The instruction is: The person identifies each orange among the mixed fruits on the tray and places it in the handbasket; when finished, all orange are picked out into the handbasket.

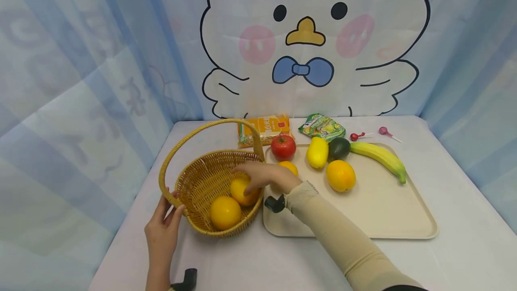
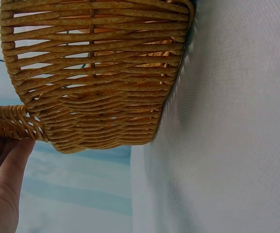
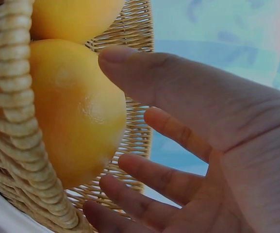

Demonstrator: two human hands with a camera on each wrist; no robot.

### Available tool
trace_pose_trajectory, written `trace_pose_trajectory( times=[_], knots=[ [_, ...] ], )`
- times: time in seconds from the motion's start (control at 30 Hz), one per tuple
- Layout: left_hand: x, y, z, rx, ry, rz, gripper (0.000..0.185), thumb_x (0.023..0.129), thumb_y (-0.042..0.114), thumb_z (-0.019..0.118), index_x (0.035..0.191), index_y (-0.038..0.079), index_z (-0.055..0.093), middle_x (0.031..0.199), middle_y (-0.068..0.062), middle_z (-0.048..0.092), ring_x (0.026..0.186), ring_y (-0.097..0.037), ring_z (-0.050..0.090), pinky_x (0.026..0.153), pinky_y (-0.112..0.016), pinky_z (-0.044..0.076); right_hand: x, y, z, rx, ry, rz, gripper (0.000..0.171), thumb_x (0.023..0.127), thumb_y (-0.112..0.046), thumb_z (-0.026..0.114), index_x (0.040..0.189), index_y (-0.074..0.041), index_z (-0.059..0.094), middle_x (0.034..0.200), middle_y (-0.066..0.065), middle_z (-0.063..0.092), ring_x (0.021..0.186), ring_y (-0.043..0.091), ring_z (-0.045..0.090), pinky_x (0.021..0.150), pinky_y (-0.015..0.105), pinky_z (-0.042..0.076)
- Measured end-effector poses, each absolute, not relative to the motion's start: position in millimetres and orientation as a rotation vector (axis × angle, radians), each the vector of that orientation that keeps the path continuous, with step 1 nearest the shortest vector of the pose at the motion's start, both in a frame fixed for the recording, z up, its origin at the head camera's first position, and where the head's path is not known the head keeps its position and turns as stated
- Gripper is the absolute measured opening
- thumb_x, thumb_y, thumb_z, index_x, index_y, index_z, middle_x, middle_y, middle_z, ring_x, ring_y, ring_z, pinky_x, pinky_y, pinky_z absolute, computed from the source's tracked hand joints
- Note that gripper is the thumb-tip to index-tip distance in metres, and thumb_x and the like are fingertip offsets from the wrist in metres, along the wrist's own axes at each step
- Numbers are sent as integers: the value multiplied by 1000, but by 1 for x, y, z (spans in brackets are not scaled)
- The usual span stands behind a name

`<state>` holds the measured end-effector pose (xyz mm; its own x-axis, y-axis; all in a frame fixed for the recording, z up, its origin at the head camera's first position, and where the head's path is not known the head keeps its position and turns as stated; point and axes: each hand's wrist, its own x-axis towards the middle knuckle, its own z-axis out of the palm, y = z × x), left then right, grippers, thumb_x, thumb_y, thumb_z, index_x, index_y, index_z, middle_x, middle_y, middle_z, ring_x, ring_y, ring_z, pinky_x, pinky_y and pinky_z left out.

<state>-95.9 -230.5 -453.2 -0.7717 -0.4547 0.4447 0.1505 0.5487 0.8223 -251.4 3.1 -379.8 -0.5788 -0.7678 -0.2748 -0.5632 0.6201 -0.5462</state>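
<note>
my right hand point(image 1: 264, 176) reached over the rim of the wicker basket point(image 1: 202, 178), its fingers relaxed and spread around an orange point(image 1: 243, 191) without closing on it; the right wrist view showed the fingers point(image 3: 149, 177) loose beside the fruit, so i read that hand as open, touching at most. that orange sat inside the basket against the wall nearest the tray, just beside a second orange point(image 1: 225, 212) lower in the bowl. my left hand point(image 1: 161, 232) rested straight-fingered at the base of the basket handle point(image 1: 167, 192), steadying it rather than clasping it.

i judged the orange to be firm, round and fairly smooth, likely to roll if nudged, so a wrap from above with thumb and fingers on opposite sides seemed the best hold. the basket looked light and stiff, liable to slide on the white tablecloth point(image 1: 464, 246) unless held.

on the beige tray point(image 1: 383, 219) lay a third orange point(image 1: 341, 175), a small orange fruit point(image 1: 291, 165) partly hidden behind my wrist, a red apple point(image 1: 283, 147), a yellow fruit point(image 1: 317, 152), an avocado point(image 1: 339, 148) and a banana point(image 1: 379, 155). behind them were snack packets point(image 1: 266, 127) and two lollipops point(image 1: 357, 136). the arched handle and the tray edge stood closest to my forearm's path.
</note>
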Motion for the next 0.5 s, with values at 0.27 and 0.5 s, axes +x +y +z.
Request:
trace_pose_trajectory(
  times=[0.27,0.5],
  knots=[
    [-96,-230,-452,265,-2154,-1225,62,86,8,67,141,24,43,128,-14,61,105,19,48,81,-1,46,-255,5,-378,-1126,2384,-537,68,81,-14,73,141,-15,43,147,6,42,136,25,37,117,40,33],
    [-95,-230,-452,306,-2184,-1222,63,87,11,66,142,26,41,129,-14,60,102,23,46,81,0,45,-252,12,-371,-1143,2386,-616,66,82,-15,73,141,-15,44,148,4,42,137,24,36,117,40,33]
  ],
)
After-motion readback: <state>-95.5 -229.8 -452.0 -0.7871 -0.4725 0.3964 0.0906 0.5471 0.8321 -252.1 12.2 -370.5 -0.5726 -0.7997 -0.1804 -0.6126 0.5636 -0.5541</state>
